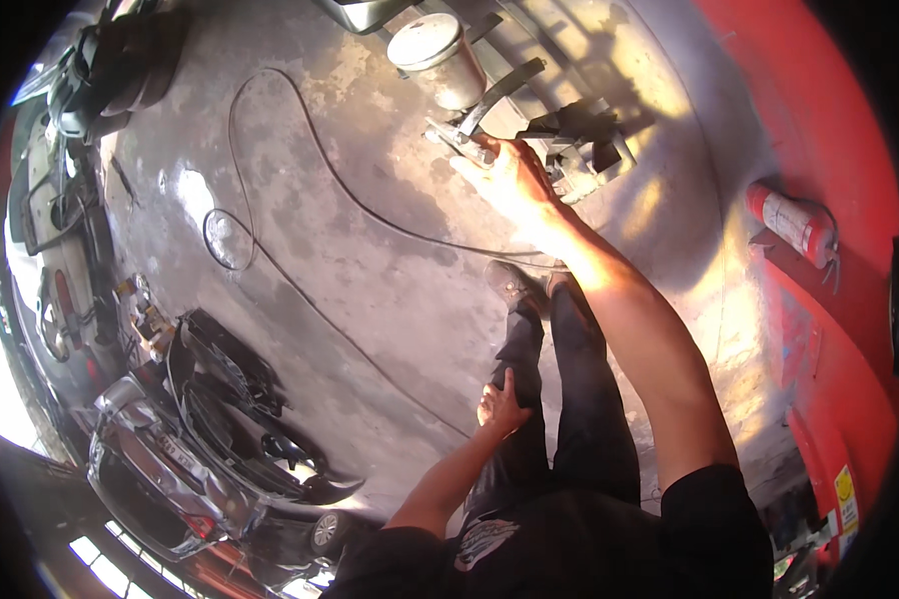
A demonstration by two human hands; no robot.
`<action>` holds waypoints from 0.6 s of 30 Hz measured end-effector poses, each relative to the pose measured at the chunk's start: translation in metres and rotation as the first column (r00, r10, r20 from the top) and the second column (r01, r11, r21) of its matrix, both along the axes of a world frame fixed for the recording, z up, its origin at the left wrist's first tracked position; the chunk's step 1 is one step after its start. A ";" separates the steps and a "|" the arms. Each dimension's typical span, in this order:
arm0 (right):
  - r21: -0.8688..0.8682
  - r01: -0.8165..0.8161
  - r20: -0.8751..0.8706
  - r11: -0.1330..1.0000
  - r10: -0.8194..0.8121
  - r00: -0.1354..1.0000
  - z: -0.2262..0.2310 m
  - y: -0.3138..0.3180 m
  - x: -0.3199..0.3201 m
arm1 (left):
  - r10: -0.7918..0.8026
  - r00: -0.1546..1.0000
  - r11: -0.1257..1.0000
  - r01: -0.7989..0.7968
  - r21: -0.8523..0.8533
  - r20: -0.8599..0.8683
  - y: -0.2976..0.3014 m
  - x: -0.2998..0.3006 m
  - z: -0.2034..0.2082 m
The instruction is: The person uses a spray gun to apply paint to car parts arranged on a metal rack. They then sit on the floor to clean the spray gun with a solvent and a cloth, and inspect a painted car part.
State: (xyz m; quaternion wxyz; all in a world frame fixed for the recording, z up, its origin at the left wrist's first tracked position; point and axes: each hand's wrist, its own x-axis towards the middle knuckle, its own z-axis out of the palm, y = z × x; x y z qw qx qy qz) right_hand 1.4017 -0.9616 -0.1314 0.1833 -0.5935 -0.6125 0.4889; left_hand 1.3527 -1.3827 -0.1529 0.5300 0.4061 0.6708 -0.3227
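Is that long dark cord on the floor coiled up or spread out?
Mostly spread out: the cord runs in wide bends across the floor, with one small loop toward the left.

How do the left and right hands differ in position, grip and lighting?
Position: the right hand is far forward, near the white-topped bucket; the left hand is closer to the body, by the dark trouser leg.
Grip: the right appears closed on a metal part; the left holds nothing visible, thumb apart from its fingers.
Lighting: the right is brightly lit, the left dimmer.
Shared: both are bare.
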 end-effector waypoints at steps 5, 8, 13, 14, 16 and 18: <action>-0.192 -0.076 -0.061 0.978 0.065 0.996 0.028 0.013 -0.002 | 0.040 0.999 0.998 -0.040 -0.044 0.008 0.000 -0.001 0.005; -0.095 0.195 0.053 0.976 -0.190 0.980 0.029 0.048 0.035 | 0.055 0.998 0.997 -0.054 -0.060 0.011 0.003 0.002 0.006; 0.278 0.343 0.378 0.897 -0.431 0.819 0.032 0.110 0.083 | 0.097 0.995 0.993 -0.096 -0.065 0.016 -0.004 0.006 0.004; 0.281 0.332 0.401 0.901 -0.424 0.812 0.034 0.116 0.081 | 0.108 0.994 0.992 -0.106 -0.071 0.017 -0.006 0.005 0.005; 0.228 0.322 0.424 0.919 -0.391 0.817 0.034 0.121 0.066 | 0.121 0.993 0.990 -0.119 -0.069 0.019 -0.012 0.004 0.005; 0.209 0.264 0.360 0.942 -0.325 0.875 0.034 0.110 0.030 | 0.109 0.994 0.993 -0.108 -0.044 0.028 -0.013 0.002 0.003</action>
